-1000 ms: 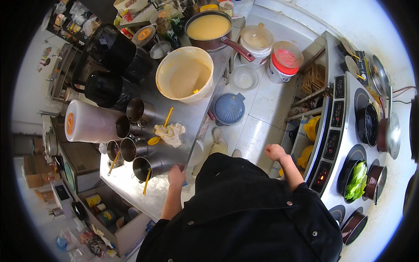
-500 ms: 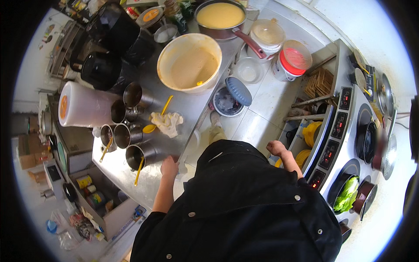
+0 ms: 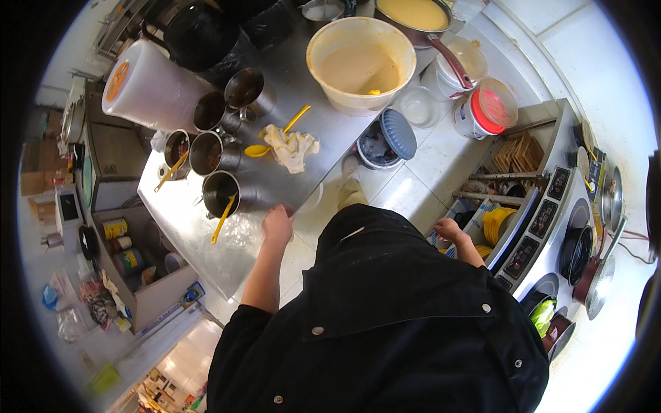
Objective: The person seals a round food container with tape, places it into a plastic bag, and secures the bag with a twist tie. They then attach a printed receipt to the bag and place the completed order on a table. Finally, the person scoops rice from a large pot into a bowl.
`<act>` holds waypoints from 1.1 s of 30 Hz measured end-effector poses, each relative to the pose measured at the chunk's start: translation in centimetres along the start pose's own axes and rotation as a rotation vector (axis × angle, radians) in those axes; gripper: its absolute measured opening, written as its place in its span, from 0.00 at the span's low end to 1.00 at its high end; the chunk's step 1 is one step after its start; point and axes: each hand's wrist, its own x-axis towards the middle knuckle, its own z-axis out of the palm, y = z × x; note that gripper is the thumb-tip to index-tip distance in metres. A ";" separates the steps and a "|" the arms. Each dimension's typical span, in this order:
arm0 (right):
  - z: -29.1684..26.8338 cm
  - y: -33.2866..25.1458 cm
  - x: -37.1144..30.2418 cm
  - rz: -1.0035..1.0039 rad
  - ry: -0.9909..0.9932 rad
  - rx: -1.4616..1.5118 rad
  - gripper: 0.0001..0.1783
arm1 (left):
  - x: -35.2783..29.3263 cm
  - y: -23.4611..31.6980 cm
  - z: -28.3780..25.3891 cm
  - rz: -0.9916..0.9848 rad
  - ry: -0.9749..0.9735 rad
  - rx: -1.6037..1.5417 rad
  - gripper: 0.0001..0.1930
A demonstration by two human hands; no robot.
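Note:
My left hand is loosely curled beside the near edge of the steel table, with nothing seen in it. Closest to it on the table is a metal pot with a yellow-handled utensil in it. Off to the right, my right hand is also loosely curled, beside a counter shelf with yellow rings; nothing shows in its fingers. A cream cloth lies on the table with a yellow ladle next to it. A large cream tub of pale batter stands farther back.
On the floor stand a bucket with a grey-blue lid, a clear bowl and a red-rimmed bucket. A cooktop counter with black pans runs along the right. A brown-handled pan sits behind the tub.
The view has shifted, so the table things sit farther up and right in the picture. Both hands remain loosely curled, the left by the table edge and the right by the counter.

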 end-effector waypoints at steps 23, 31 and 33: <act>7.5 -6.0 3.8 0.038 -0.040 0.020 0.10 | 0.4 -1.2 1.2 0.121 0.007 -0.035 0.15; 16.5 -7.7 4.8 -0.107 -0.159 -0.624 0.06 | -5.7 -3.8 2.8 0.406 0.244 -0.051 0.07; 19.5 -11.1 2.2 -0.151 -0.176 -0.554 0.10 | -9.6 -6.3 4.0 0.539 0.093 -0.285 0.13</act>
